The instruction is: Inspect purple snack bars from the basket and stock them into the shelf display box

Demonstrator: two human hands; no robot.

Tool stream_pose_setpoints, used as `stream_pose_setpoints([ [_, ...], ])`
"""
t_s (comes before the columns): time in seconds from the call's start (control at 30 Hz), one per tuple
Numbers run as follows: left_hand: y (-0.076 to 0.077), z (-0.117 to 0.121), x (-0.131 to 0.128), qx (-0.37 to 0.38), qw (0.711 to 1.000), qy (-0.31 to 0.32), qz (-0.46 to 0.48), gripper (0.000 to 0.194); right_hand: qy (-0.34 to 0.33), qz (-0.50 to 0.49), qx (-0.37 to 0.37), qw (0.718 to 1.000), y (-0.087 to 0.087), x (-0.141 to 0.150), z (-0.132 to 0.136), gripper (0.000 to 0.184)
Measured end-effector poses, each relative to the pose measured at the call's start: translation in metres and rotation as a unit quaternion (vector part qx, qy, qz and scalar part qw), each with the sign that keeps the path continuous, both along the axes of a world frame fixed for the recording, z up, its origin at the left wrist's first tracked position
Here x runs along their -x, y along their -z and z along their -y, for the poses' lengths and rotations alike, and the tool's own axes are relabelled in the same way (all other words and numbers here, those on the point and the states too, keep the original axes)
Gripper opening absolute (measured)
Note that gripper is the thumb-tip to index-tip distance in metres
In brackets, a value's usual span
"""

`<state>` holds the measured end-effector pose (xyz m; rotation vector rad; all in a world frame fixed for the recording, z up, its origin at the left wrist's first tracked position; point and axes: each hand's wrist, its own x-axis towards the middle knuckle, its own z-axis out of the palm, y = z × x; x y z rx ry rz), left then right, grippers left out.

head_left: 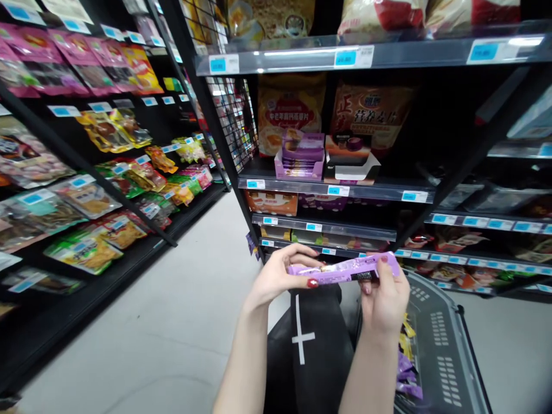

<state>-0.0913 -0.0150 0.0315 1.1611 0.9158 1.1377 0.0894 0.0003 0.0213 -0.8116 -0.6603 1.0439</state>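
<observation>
I hold a long purple snack bar [342, 270] level in front of me, in a shop aisle. My left hand [282, 275] pinches its left end, thumb below and fingers above. My right hand [383, 299] grips its right end, thumb on top. Beneath my hands is a grey shopping basket [440, 345] with several purple and yellow wrapped snacks [405, 368] in it. A purple display box of similar bars [302, 155] stands on the shelf straight ahead.
Black shelving [336, 190] with blue price tags stands close ahead, stocked with snack bags and boxes. More shelves with colourful packets [103, 195] line the left side. A grey floor aisle [181, 310] runs between them. Black cloth with a white cross [304, 339] lies below my arms.
</observation>
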Motion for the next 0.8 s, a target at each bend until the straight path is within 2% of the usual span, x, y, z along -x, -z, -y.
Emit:
stream_pose_setpoints([
  [0.07,0.008,-0.001,-0.006,-0.028,0.996,-0.047,0.07,0.042,-0.005,-0.008,-0.028,1.0,0.0,-0.004,0.004,0.023],
  [0.17,0.01,0.001,-0.019,-0.035,0.983,-0.091,0.157,0.034,-0.025,0.008,-0.065,0.998,0.0,-0.007,0.009,0.019],
  [0.3,0.006,0.005,-0.036,-0.021,0.978,-0.124,0.167,0.033,-0.033,0.022,-0.069,0.997,0.004,-0.004,0.011,0.025],
  [0.43,-0.002,0.015,-0.049,-0.038,0.975,-0.196,0.093,0.025,-0.064,-0.023,-0.034,0.997,0.012,0.005,0.003,0.027],
  [0.5,-0.005,0.023,-0.055,-0.089,0.962,-0.258,0.017,0.019,-0.099,-0.087,0.001,0.991,0.02,0.012,-0.005,0.027],
  [0.57,-0.005,0.031,-0.06,-0.157,0.938,-0.303,-0.066,0.023,-0.148,-0.158,0.042,0.975,0.03,0.02,-0.014,0.028],
  [0.63,-0.004,0.037,-0.064,-0.222,0.915,-0.309,-0.134,0.032,-0.194,-0.201,0.069,0.958,0.038,0.03,-0.019,0.03],
  [0.7,-0.001,0.039,-0.066,-0.267,0.904,-0.282,-0.178,0.037,-0.213,-0.209,0.063,0.952,0.044,0.038,-0.021,0.032],
  [0.8,0.001,0.038,-0.068,-0.263,0.906,-0.274,-0.188,0.037,-0.185,-0.207,0.012,0.961,0.045,0.046,-0.017,0.037],
])
